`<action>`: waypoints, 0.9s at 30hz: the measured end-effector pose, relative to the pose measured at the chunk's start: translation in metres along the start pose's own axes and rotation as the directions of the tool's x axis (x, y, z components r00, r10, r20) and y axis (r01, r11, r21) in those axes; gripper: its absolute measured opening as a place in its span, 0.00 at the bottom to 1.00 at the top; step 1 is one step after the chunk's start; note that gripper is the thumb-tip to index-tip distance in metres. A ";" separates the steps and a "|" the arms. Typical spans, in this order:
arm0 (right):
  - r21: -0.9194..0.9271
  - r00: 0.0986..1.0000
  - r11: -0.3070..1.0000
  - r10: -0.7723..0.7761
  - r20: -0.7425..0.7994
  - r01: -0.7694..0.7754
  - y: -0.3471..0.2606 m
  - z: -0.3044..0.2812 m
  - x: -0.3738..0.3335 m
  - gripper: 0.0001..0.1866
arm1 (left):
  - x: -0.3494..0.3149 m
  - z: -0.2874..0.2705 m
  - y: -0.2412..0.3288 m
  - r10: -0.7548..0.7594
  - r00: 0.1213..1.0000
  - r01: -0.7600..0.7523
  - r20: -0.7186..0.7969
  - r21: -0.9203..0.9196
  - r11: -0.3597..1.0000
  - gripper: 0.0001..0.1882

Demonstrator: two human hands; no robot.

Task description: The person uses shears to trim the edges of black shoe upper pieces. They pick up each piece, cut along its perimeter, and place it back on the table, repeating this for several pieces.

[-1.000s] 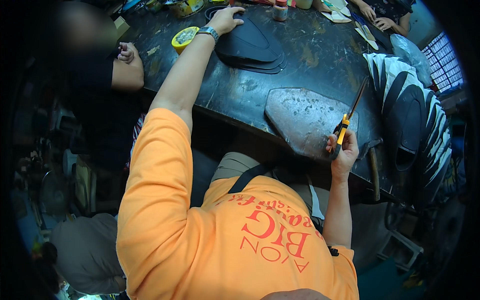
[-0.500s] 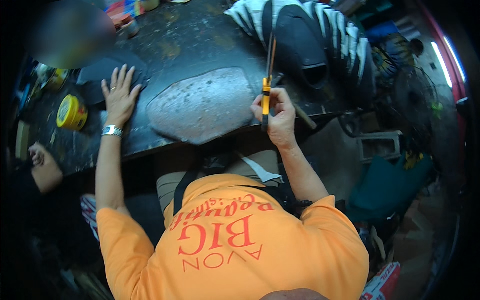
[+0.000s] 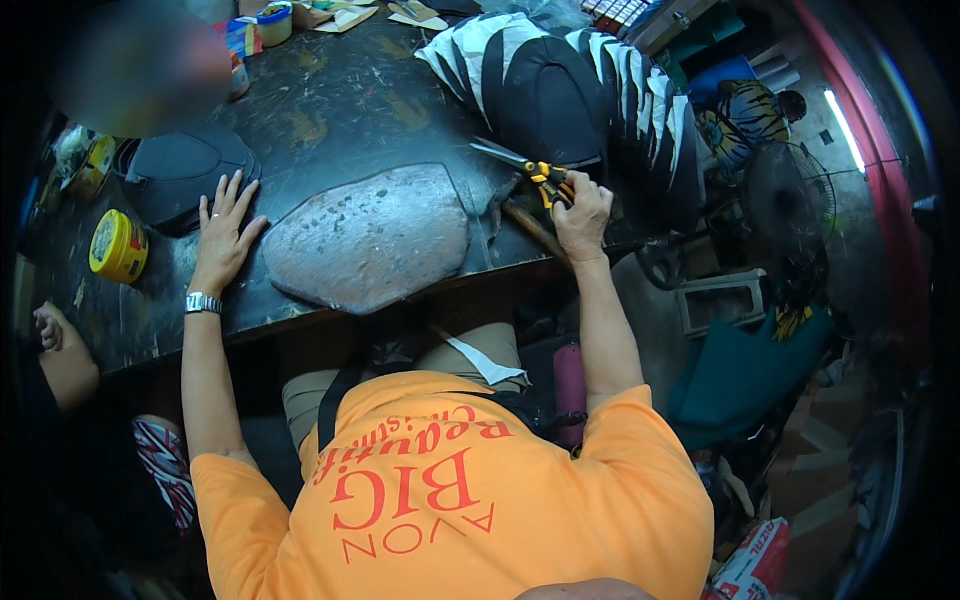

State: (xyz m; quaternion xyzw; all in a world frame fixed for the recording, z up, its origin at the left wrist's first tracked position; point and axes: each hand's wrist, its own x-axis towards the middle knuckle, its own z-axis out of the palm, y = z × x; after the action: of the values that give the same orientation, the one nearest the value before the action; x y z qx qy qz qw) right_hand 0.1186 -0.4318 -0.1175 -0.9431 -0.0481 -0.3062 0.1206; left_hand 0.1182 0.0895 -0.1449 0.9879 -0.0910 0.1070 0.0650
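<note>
The right hand has its grip closed around the yellow-handled scissors, blades over the grey leather piece on the desk. The left hand lies flat, fingers spread, touching the piece's left edge.

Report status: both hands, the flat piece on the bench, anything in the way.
Left hand flat on bench, fingers spread, touching flat piece at its left edge. Right hand gripping scissors at the piece's right edge. Striped cover lies just beyond.
</note>
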 end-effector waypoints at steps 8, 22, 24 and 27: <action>0.734 0.958 0.679 0.222 -0.180 -0.019 -0.071 -0.075 0.009 0.18 | -0.017 -0.032 0.085 -0.098 0.978 -0.135 -0.183 -0.920 0.368 0.14; 0.843 0.814 0.362 -0.285 0.507 -0.398 -0.179 -0.079 -0.043 0.15 | -0.018 -0.041 0.134 0.113 0.870 0.473 0.481 -0.745 -0.470 0.11; 0.804 0.779 0.098 -0.201 0.594 -0.587 -0.165 -0.068 -0.028 0.14 | -0.026 -0.041 0.125 0.098 0.883 0.464 0.460 -0.818 -0.339 0.12; 0.692 0.838 0.548 0.031 0.544 -0.470 -0.132 -0.041 0.010 0.14 | -0.040 -0.040 0.115 0.061 0.895 0.442 0.442 -0.856 -0.270 0.14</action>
State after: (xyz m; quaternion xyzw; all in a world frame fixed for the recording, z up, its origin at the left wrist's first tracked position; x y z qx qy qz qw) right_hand 0.0821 -0.3144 -0.0535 -0.8244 -0.0687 0.0097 0.5617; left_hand 0.0497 -0.0104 -0.1024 0.5567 0.0143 -0.1785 0.8112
